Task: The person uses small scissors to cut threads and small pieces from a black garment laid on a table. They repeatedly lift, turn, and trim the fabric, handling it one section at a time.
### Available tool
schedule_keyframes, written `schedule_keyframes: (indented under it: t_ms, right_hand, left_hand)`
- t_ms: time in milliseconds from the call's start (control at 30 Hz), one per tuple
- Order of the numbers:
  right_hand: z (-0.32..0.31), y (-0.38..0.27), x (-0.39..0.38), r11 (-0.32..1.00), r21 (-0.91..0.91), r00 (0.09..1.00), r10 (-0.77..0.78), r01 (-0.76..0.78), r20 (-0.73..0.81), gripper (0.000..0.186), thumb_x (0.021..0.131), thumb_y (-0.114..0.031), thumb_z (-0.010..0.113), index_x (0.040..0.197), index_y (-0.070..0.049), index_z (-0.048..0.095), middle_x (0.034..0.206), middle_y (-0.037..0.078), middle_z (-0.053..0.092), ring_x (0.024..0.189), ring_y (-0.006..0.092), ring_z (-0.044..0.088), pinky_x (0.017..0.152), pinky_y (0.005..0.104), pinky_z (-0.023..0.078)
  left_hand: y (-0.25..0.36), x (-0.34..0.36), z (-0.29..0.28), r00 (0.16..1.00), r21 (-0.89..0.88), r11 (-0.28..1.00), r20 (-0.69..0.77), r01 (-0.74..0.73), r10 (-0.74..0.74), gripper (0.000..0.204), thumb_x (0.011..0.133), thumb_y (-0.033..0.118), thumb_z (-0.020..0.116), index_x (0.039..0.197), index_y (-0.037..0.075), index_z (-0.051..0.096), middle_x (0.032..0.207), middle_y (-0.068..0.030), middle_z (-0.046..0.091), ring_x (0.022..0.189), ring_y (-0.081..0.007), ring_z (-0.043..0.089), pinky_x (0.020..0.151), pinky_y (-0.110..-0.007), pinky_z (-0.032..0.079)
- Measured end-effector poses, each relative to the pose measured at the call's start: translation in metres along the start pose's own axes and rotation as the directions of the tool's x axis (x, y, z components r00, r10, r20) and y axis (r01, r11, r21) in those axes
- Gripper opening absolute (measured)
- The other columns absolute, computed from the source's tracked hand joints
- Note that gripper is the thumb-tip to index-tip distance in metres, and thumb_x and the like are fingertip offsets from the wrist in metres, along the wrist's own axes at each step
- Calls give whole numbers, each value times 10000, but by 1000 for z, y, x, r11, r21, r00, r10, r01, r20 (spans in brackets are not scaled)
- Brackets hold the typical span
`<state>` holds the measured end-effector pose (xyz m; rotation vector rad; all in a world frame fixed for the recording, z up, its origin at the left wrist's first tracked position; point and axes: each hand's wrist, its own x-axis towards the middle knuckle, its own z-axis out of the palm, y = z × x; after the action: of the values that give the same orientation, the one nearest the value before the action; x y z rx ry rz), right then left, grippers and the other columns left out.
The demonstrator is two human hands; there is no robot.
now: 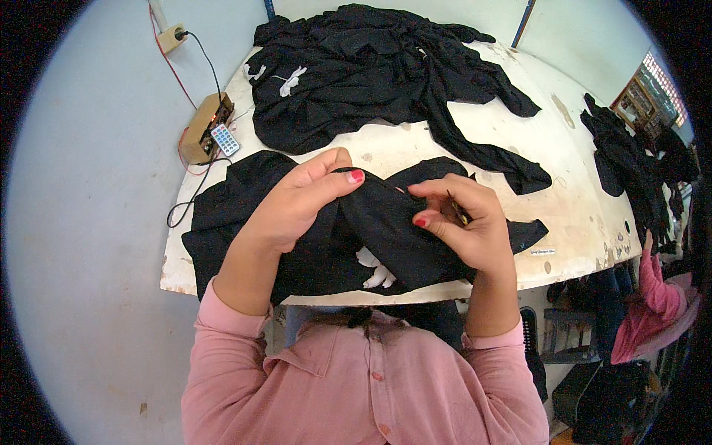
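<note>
A black garment (386, 237) lies bunched along the front of the table, with white tags (377, 276) on its lower part. My left hand (300, 208) pinches the cloth and holds an edge of it up, thumb on top. My right hand (463, 222) is curled round a small dark cutting tool with yellow on it (461, 214), probably thread snips, its index finger and thumb at the cloth just right of the raised edge. The snips' tips are mostly hidden.
More black garments (356, 74) cover the back of the white table (564, 215). A brown electronic box (199, 130) with cables and a remote (225, 139) sit at left, below a wall socket (172, 38). At right a person in pink (649, 304) is beside other black clothing (615, 156).
</note>
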<state>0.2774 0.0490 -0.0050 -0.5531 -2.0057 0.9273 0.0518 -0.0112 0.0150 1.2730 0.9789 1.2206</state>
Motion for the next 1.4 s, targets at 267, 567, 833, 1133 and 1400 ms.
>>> schedule_keyframes:
  t_ms: [267,567,833,1133,1400]
  right_hand:
    - [-41,24,-16,967,-51,955,254,-249,154,174,728,-117,745,823,-1,655,608,20,532,565,84,467,520,253,362]
    - [-78,13,19,867,-453,862,-59,-205,-503,278,685,26,627,939,-66,691,776,47,666,648,92,576,618,245,462]
    - [-105,4,25,943,74,929,333,-325,-161,223,674,-117,779,844,-42,654,780,20,651,718,127,587,704,271,449]
    - [-91,27,17,951,-266,961,86,-158,-262,126,711,-34,685,816,-43,616,764,25,618,738,122,572,667,266,449]
    - [-64,43,-25,570,-821,875,-383,-28,-297,256,571,17,673,785,-77,570,754,104,616,688,301,616,623,358,490]
  left_hand:
    - [3,0,-50,955,-121,970,-237,-209,176,185,947,125,519,1110,37,524,1063,-97,652,986,-135,589,925,-253,410]
    - [33,-5,-73,702,547,724,-310,-420,641,212,949,124,546,1101,-8,613,981,-75,664,884,-116,598,814,-224,452]
    - [28,-14,-90,738,185,888,-500,-421,454,171,929,141,591,1028,15,651,945,-39,645,842,-86,575,782,-212,444]
    - [-10,-32,-112,741,522,791,-381,-320,552,97,843,47,668,930,21,633,894,-27,631,865,-121,586,788,-260,458]
    - [-24,-68,-130,590,979,206,-167,2,790,202,695,-83,597,872,14,610,861,-88,639,816,-204,624,750,-295,487]
